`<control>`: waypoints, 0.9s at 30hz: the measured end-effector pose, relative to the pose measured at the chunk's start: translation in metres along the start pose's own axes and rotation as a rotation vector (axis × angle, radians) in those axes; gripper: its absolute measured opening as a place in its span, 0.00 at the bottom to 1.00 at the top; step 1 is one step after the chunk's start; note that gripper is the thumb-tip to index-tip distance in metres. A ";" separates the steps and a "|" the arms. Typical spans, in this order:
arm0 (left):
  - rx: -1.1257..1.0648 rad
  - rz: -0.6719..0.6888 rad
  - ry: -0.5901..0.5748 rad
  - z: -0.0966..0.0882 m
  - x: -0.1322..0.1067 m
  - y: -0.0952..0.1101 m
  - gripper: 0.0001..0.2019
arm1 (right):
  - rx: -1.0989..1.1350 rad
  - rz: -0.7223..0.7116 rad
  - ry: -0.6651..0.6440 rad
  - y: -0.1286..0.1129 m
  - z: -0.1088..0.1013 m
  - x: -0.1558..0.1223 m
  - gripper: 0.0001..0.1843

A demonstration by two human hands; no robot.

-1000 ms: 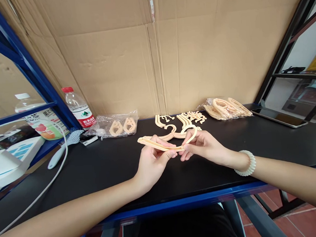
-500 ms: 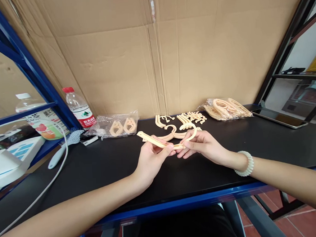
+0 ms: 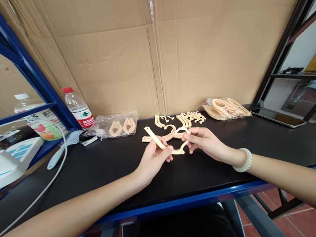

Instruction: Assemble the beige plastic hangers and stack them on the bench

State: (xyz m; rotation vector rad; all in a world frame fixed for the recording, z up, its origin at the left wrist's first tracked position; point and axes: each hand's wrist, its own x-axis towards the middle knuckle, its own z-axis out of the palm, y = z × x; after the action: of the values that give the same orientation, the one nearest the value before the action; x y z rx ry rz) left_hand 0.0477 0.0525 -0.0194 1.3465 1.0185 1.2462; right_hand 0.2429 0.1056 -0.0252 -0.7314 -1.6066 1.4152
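Between my left hand [image 3: 154,157] and my right hand [image 3: 203,141] are two cream plastic clothes hanger parts. The left thumb and fingers close round a long hanger arm [image 3: 154,137], which slants up to the left. A curved hanger hook [image 3: 180,130] is pinched in my right fingers; its lower end meets the arm's end near the left thumb. Whether the two are joined I cannot tell. Just behind, on the black table [image 3: 118,171], lies a hanger [image 3: 163,137] with its hook up, partly covered by my hands.
Loose hanger arms [image 3: 184,121] and small hooks [image 3: 197,116] lie at the back. Bagged hanger parts [image 3: 224,108] sit at right, beside a dark tablet [image 3: 278,118]. Another plastic bag [image 3: 115,125], a bottle [image 3: 78,109], a brush [image 3: 60,152] and a white cable [image 3: 64,154] are on the left.
The hook has swung towards the left against the arm, its curve now nearer the middle. My right hand has shifted up and slightly away from my left, and the arm is tilted more steeply.
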 end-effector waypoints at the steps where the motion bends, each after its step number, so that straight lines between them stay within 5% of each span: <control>1: -0.012 -0.016 -0.006 0.000 0.000 -0.001 0.13 | 0.024 0.003 -0.004 0.000 -0.001 0.000 0.16; 9: -0.068 -0.136 -0.183 0.000 0.003 -0.002 0.15 | 0.028 -0.025 -0.048 -0.003 0.003 -0.001 0.17; 18: -0.076 -0.206 -0.152 0.000 0.005 0.000 0.12 | 0.032 -0.090 -0.069 -0.004 -0.004 0.008 0.15; 23: -0.191 -0.257 -0.114 -0.003 0.007 -0.001 0.12 | -0.071 -0.186 0.057 -0.018 -0.029 0.024 0.17; 27: -0.260 -0.243 -0.087 -0.004 0.010 -0.002 0.11 | -0.471 -0.198 0.101 -0.031 -0.063 0.052 0.14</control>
State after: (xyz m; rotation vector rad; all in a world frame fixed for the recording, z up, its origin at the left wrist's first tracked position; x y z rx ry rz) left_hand 0.0454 0.0628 -0.0202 1.0349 0.8953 1.0862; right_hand 0.2775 0.1747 0.0160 -0.8656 -1.8961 0.8516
